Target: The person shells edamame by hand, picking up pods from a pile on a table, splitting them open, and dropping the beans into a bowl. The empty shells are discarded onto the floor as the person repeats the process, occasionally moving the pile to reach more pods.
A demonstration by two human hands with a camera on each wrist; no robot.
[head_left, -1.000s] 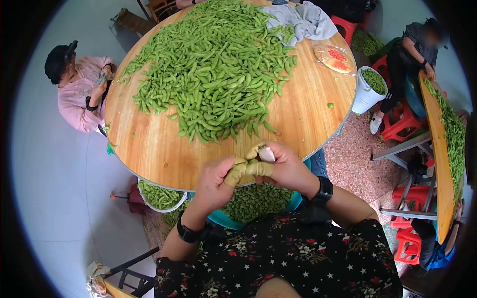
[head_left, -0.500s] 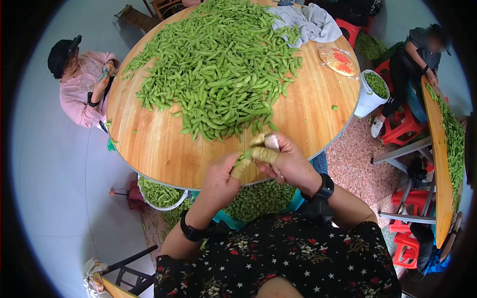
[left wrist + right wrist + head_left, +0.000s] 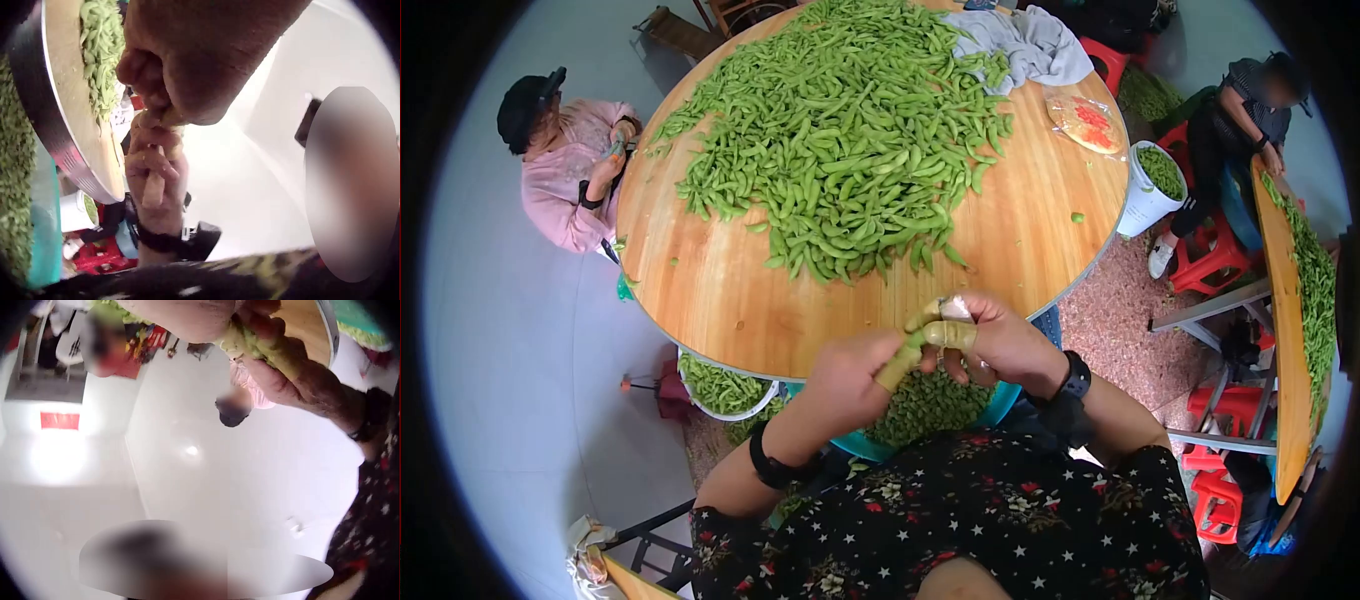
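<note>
Both hands meet above the near table edge in the head view, yellow-green wraps on their thumbs and forefingers. My left hand (image 3: 850,382) pinches a green edamame pod (image 3: 916,339) between thumb and forefinger, most of it covered by the fingers. Against the pod's other end is my right hand (image 3: 1012,345), which also grips a small pale stick-like piece (image 3: 958,309) in its curled fingers. In the left wrist view that pale piece (image 3: 154,187) lies along the right palm. Below the hands, a teal basin (image 3: 1004,402) holds shelled green beans (image 3: 935,408).
A big heap of edamame pods (image 3: 840,150) covers much of the round wooden table (image 3: 1040,220). A grey cloth (image 3: 1040,50) and a wrapped flat round item (image 3: 1088,124) lie at its right. White buckets (image 3: 1145,205) stand beside it. One person (image 3: 570,190) sits left, another (image 3: 1245,120) right.
The hands drew slightly apart, then moved right and a little down, toward the basin. More of the green pod showed between the fingers half a second ago.
</note>
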